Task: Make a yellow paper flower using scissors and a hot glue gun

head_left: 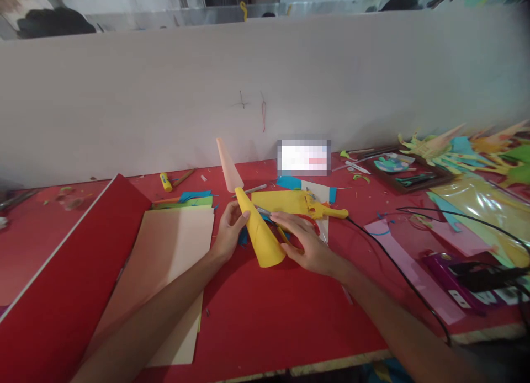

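A yellow paper cone (261, 237) is tilted over the table, its narrow end pointing up and left, its wide end toward me. My left hand (228, 228) grips it from the left, thumb against its upper side. To the right of the cone is my right hand (304, 240), fingers stretched out and thumb near the wide rim; whether it touches the rim I cannot tell. Behind that hand, scissors with red handles (313, 224) are partly hidden. A yellow glue gun (327, 211) lies on a yellow paper sheet (275, 201). A pale peach paper cone (229, 168) stands behind.
A stack of peach paper (178, 245) lies left, beside a raised red board (83, 261). A glue stick (165, 182) lies farther back. The glue gun's black cable (397, 278) crosses pink paper (414, 278) at right, near a purple box (449, 283). A white wall board (165, 96) borders the red table.
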Available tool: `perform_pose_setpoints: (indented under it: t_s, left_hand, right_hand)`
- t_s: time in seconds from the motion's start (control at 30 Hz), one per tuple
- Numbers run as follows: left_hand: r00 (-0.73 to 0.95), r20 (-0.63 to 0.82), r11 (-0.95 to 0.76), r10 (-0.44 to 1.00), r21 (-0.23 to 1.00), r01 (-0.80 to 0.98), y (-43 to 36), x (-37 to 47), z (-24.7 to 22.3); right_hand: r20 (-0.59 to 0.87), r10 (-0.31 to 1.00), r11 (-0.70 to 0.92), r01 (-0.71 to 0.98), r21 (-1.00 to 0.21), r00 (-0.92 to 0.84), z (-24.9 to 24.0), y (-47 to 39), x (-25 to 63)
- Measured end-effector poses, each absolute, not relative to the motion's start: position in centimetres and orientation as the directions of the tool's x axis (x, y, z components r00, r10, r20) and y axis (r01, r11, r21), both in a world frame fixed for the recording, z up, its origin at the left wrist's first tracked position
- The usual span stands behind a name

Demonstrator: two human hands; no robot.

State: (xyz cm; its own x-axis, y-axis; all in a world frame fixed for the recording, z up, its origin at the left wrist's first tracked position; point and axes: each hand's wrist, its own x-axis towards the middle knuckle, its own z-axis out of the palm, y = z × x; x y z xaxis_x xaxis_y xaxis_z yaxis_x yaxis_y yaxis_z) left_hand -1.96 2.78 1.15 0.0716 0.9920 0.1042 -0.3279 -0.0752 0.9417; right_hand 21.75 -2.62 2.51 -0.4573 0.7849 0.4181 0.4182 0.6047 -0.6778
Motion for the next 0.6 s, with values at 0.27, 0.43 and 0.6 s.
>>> perform_pose_setpoints:
  t_s: [0.27, 0.43, 0.6]
  left_hand:
    - [0.084, 0.139, -0.113, 0.987, 0.958, -0.262, 2.9, -2.0, 0.9]
    - [0.119, 0.168, -0.135, 0.979, 0.961, -0.242, 2.7, -1.8, 1.0]
    - [0.16, 0.186, -0.146, 0.969, 0.962, -0.231, 2.2, -1.6, 1.6]
  right_hand:
    - [0.114, 0.927, 0.217, 0.262, -0.94, -0.358, 2.2, -3.0, 20.5]
    - [0.067, 0.944, 0.137, 0.201, -0.97, -0.322, 2.5, -3.7, 18.6]
    - [0.105, 0.942, 0.162, 0.157, -0.974, -0.32, 2.2, -4.1, 17.6]
